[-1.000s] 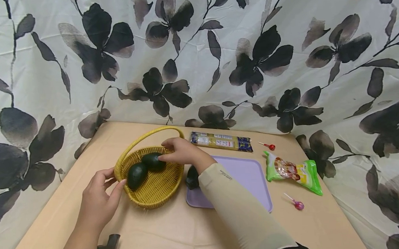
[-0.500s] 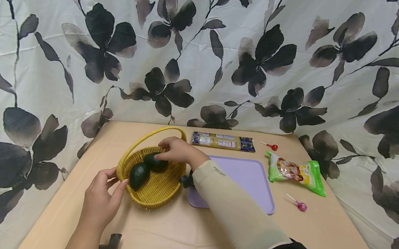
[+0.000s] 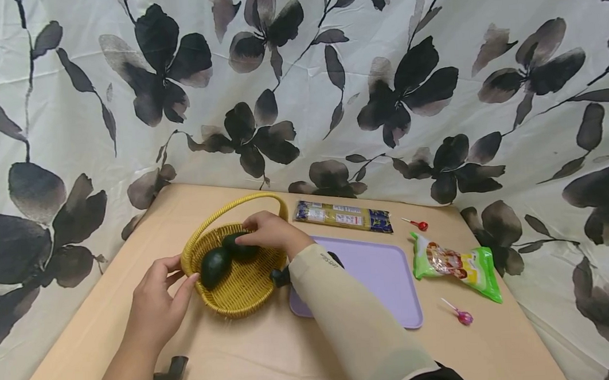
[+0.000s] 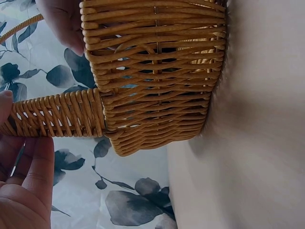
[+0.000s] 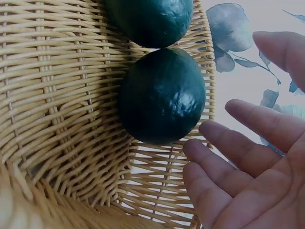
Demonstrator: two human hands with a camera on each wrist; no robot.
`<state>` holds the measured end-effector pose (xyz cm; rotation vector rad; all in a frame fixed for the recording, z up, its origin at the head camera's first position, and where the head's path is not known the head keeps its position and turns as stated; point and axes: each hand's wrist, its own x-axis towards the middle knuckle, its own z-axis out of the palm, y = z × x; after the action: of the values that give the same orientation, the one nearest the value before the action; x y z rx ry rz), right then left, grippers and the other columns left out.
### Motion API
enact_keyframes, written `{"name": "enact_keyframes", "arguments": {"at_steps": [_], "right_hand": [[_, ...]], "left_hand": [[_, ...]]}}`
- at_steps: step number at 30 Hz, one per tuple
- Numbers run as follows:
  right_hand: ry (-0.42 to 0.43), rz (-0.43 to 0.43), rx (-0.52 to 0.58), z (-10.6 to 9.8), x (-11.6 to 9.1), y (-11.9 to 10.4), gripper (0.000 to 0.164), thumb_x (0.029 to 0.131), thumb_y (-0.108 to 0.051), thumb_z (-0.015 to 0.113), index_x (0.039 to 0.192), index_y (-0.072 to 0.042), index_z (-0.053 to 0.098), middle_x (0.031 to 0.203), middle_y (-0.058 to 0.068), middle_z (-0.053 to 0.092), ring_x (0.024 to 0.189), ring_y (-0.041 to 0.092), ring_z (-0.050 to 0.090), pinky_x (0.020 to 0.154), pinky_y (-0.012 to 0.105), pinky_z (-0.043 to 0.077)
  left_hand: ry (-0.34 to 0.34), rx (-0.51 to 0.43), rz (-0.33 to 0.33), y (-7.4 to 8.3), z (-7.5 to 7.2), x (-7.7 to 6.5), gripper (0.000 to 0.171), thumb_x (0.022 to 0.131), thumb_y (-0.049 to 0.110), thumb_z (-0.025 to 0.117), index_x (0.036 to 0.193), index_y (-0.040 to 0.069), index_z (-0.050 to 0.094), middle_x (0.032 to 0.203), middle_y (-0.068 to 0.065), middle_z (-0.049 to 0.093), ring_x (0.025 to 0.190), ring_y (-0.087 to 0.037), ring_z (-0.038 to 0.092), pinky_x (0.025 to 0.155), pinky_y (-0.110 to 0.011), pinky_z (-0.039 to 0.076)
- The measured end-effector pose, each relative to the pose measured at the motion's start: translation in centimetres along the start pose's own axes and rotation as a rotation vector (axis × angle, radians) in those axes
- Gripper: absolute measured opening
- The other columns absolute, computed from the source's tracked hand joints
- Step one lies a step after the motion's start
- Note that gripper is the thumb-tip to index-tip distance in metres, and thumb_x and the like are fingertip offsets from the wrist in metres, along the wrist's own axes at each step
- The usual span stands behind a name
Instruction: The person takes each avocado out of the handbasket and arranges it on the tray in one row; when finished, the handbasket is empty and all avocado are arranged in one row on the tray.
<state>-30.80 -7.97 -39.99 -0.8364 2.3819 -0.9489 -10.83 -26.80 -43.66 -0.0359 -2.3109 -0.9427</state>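
Note:
A yellow wicker basket stands on the table with two dark green avocados inside, one nearer the left hand and one farther back. At the basket's left rim, my left hand pinches the base of the arched handle between thumb and fingers. My right hand reaches over the right rim beside the farther avocado. In the right wrist view its fingers are spread and loosely bent next to the nearest avocado, with nothing in the grasp. The avocados touch each other there.
A lilac tray lies right of the basket, partly under the right sleeve. Behind it is a pasta packet. Farther right lie a red lollipop, a green snack bag and a pink lollipop. A floral cloth hangs behind.
The right forearm has turned slightly, and its wrist strap shows more beside the basket. The right hand stays over the farther avocado. The left hand keeps its hold on the basket handle.

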Motion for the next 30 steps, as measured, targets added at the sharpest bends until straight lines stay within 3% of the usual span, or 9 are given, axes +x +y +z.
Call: {"name": "enact_keyframes", "arguments": {"at_steps": [10,21,24,30], "right_hand": [[0.029,0.049,-0.024,1.0,1.1,-0.2,0.055,0.095,-0.036,0.074,0.138,-0.004,0.063,0.135,0.009,0.066,0.116,0.019,0.066,0.098,0.031,0.059],[0.063,0.131,-0.086,2.3,2.3,-0.6,0.048,0.098,-0.031,0.069,0.138,-0.004,0.063,0.138,0.009,0.064,0.125,0.024,0.062,0.106,0.036,0.055],[0.048,0.135,-0.083,2.5,2.3,-0.5,0.049,0.097,-0.032,0.07,0.136,-0.004,0.064,0.129,0.008,0.067,0.114,0.02,0.064,0.1,0.034,0.057],[0.061,0.176,-0.074,3.3,2.6,-0.1,0.037,0.093,-0.035,0.075,0.114,-0.005,0.071,0.099,0.002,0.066,0.087,0.016,0.061,0.08,0.03,0.057]], "left_hand": [[-0.008,-0.012,0.008,-0.1,0.0,0.0,0.047,0.085,-0.006,0.079,0.125,-0.005,0.054,0.124,-0.016,0.064,0.113,-0.038,0.068,0.098,0.003,0.041],[0.002,-0.007,0.012,-0.2,-0.3,0.0,0.047,0.085,-0.006,0.078,0.125,-0.006,0.054,0.124,-0.016,0.064,0.113,-0.038,0.068,0.099,0.004,0.04],[0.0,-0.007,0.009,-0.2,-0.3,-0.1,0.047,0.085,-0.006,0.079,0.125,-0.005,0.054,0.125,-0.016,0.064,0.113,-0.037,0.068,0.099,0.004,0.04],[-0.004,-0.012,0.016,-0.3,-0.2,-0.1,0.049,0.084,-0.007,0.079,0.125,-0.005,0.054,0.124,-0.015,0.064,0.113,-0.036,0.068,0.099,0.004,0.04]]}}
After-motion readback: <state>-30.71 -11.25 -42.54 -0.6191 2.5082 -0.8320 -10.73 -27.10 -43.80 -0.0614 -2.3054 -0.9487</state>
